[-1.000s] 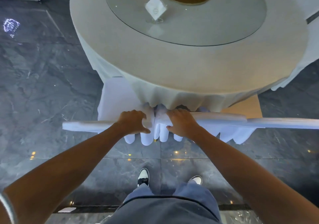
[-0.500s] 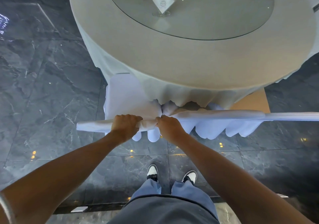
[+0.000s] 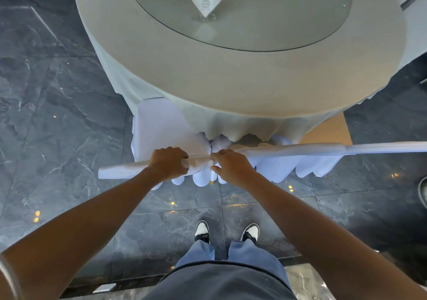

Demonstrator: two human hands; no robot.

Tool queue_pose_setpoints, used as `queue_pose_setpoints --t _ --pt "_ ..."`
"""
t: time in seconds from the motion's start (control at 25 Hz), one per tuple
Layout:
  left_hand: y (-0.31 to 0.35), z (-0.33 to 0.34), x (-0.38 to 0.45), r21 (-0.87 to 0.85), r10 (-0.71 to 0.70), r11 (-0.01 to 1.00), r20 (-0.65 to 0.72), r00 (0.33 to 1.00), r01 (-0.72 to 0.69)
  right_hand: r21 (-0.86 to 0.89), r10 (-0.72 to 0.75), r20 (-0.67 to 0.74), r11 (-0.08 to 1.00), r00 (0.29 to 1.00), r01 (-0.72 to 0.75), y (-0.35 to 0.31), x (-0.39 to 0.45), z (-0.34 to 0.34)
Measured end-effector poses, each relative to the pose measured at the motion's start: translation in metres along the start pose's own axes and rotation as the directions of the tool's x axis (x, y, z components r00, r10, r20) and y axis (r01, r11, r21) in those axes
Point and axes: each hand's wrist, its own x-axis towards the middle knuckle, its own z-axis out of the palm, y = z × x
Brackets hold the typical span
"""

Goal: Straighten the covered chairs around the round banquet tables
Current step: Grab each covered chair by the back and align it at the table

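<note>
Two chairs in white covers stand side by side at the near edge of the round banquet table (image 3: 231,87). The left covered chair (image 3: 159,128) has its seat tucked under the tablecloth. My left hand (image 3: 168,163) is closed around the top of its backrest. My right hand (image 3: 233,165) grips the top rail of the right covered chair (image 3: 300,149), whose backrest runs off to the right edge of the view. The two hands sit close together where the two backrests meet. Scalloped cover hems hang below them.
A glass turntable (image 3: 254,29) with a small card stand (image 3: 205,1) sits on the table. A tan seat corner (image 3: 328,131) shows at the right under the cloth. Dark marble floor (image 3: 57,114) surrounds the table. My feet stand just behind the chairs.
Both hands stayed gripped on the backrests while the chairs shifted to the right and closer together. The view has moved nearer to the table and slightly left.
</note>
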Motion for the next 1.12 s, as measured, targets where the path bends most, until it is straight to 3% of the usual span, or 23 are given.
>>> queue_pose_setpoints --t 0.12,0.24,0.44,0.64,0.8,1.12 --pt "0.025 -0.016 0.014 -0.288 0.122 0.954 0.136 0.983 -0.078 -0.119 -0.033 -0.127 0.993 0.991 0.017 0.043 -0.032 -0.007" --pt "0.074 -0.026 0.038 -0.404 0.237 0.895 0.067 0.969 -0.191 -0.174 0.001 -0.242 0.984 0.97 -0.044 0.095 -0.067 -0.026" --pt "0.198 -0.042 0.077 -0.267 0.416 0.882 0.05 0.908 -0.389 -0.082 0.22 -0.292 0.964 0.931 -0.253 0.195 -0.146 -0.064" --pt "0.358 -0.062 0.113 -0.291 0.443 0.859 0.008 0.896 -0.422 -0.112 0.403 -0.238 0.892 0.884 -0.437 0.317 -0.245 -0.083" --pt "0.504 -0.071 0.128 -0.303 0.494 0.83 0.005 0.87 -0.469 -0.038 0.521 -0.23 0.839 0.822 -0.542 0.414 -0.313 -0.109" --pt "0.745 -0.081 0.171 -0.147 0.585 0.806 0.05 0.809 -0.573 0.104 0.69 -0.011 0.72 0.723 -0.686 0.611 -0.41 -0.166"
